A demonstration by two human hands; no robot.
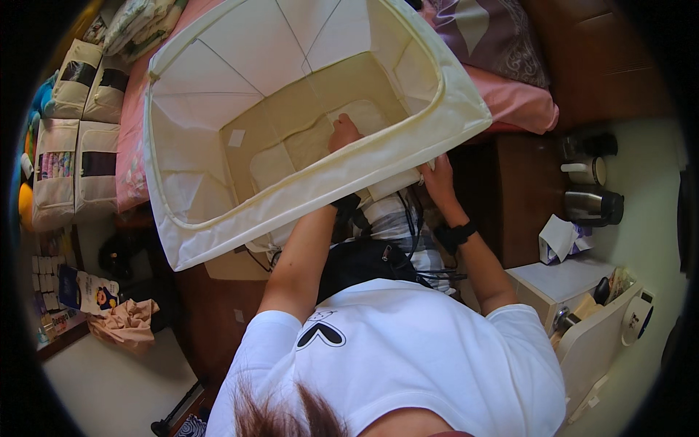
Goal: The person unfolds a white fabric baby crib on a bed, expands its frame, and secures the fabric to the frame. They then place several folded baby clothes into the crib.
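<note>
A large cream fabric storage box with a zippered rim stands tilted before me, its top open. Thin dark lines, apparently frame rods, cross its far wall. My left hand shows inside, low in the box near its beige floor panel. The left forearm passes under the near edge; where it enters is hidden. The fingers are partly curled, and I cannot tell whether they hold anything. Outside the near right edge, my right hand grips a cream flap with a zipper pull at its corner. A white label lies inside at left.
Behind the box is a bed with pink bedding and a purple pillow. Several filled storage bags stand at left. At right are a kettle, an enamel-like mug, a tissue box and a white cabinet.
</note>
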